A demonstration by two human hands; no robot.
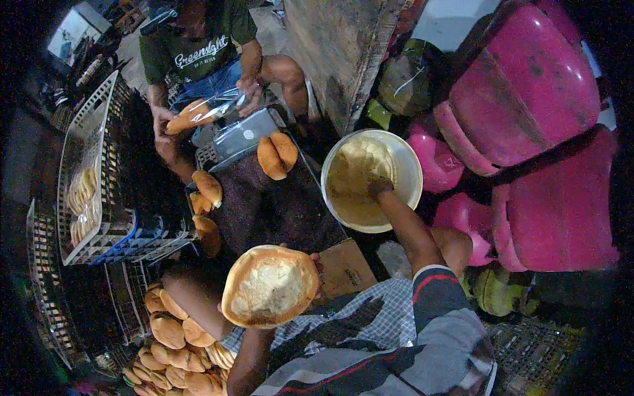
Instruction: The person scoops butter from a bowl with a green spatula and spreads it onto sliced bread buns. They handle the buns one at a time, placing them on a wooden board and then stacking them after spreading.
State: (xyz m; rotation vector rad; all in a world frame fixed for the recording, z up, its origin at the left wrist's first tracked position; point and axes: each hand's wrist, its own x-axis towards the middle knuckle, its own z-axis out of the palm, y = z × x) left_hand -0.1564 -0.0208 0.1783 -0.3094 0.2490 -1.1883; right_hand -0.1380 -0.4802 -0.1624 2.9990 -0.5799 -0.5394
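My left hand holds a split bread bun from beneath, its pale inside facing up. A whitish spread covers the middle of that bun. Most of this hand is hidden under the bread; some fingertips show at its right edge. Inside a round metal pot, my right hand reaches down to a yellowish-brown paste. Its fingers are dark and blurred, so their closure is unclear. On the dark tabletop beyond lies a filled or folded bun.
Opposite sits a person holding a bagged bun. Plastic crates stand at left, with piled buns below. Pink gas cylinders and green coconuts crowd the right. A cardboard piece lies near my lap.
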